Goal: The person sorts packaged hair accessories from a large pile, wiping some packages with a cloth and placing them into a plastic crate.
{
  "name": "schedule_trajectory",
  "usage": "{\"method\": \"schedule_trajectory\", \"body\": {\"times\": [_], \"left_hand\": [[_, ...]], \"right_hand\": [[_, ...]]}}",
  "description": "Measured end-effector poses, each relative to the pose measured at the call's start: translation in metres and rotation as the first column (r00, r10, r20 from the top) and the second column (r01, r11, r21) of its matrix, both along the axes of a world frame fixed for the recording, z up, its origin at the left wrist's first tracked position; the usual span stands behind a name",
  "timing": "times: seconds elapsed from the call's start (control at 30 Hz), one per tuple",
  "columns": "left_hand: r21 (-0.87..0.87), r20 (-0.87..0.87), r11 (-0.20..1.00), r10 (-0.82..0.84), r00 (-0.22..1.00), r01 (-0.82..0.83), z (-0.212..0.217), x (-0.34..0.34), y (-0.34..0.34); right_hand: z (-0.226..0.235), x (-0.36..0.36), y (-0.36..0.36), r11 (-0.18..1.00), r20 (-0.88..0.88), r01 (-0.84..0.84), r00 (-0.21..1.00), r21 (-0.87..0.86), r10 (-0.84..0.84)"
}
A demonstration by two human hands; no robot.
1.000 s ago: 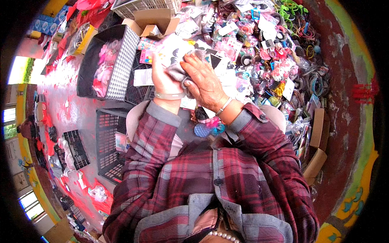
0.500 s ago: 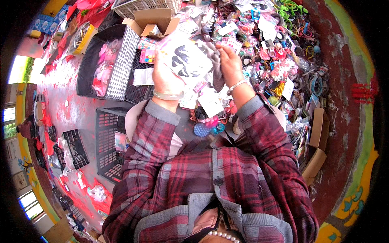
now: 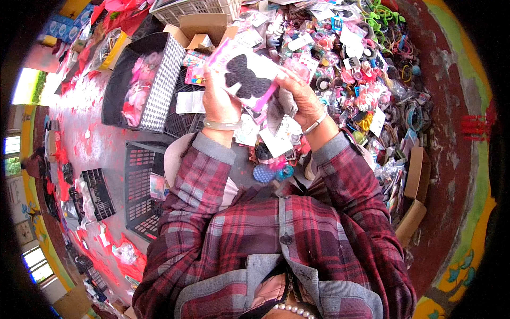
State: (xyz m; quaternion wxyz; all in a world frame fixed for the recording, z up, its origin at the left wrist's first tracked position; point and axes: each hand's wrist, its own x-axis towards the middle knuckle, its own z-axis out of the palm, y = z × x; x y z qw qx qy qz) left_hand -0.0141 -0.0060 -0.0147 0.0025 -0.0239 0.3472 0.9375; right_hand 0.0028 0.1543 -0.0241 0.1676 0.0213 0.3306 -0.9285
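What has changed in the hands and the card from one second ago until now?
The right hand slid off the card's face to its right edge, baring the dark butterfly shape. The card, pink-edged, turned more toward the camera. The left hand kept its hold on the card's left side throughout. The grey cloth stays under the right hand, and the black crate has not moved.

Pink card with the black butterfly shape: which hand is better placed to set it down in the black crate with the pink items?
Probably the left hand. It grips the pink card on the side nearest the black crate, while the right hand also holds a grey cloth and is farther away.
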Motion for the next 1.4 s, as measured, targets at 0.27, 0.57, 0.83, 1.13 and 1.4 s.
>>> {"method": "schedule_trajectory", "body": {"times": [0.27,0.57,0.83,1.13,1.4], "left_hand": [[-0.075,0.325,0.997,-0.004,0.946,0.030,-0.032,-0.002,0.008],[0.129,0.163,0.973,-0.212,0.964,0.192,-0.024,0.001,0.001],[0.083,0.217,0.967,-0.255,0.942,0.243,-0.016,0.008,0.011],[0.180,0.083,0.940,-0.308,0.948,0.289,-0.007,0.027,0.026],[0.232,0.117,0.920,-0.350,0.929,0.317,-0.001,0.034,0.034]], "right_hand": [[0.011,0.000,0.003,0.077,-0.833,0.829,0.549,0.554,0.074],[0.020,0.024,-0.021,0.365,-0.759,0.670,0.517,0.646,0.395],[0.030,0.014,0.007,0.679,-0.613,0.558,0.765,0.476,-0.198],[0.009,0.020,-0.025,0.054,-0.688,0.784,0.506,0.618,0.521],[-0.005,-0.003,-0.010,0.014,-0.724,0.754,0.625,0.656,0.291]]}}
